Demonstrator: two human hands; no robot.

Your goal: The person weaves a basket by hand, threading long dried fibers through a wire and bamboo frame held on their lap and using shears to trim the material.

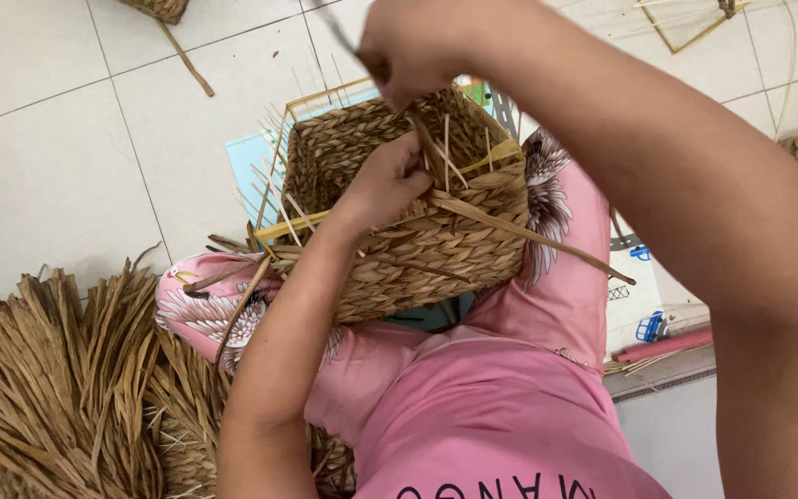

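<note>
Basket (pixel 399 212): likely light, stiff-walled, rough weave. Left hand (pixel 382 185) grips its rim; right hand (pixel 408 46) pinches a strand (pixel 422 129), pliable, probably brittle. Best hold: the rim.

Pale tiled floor (pixel 48 166) — heap of dried straw (pixel 57 388), blue mat (pixel 249 157).
</note>
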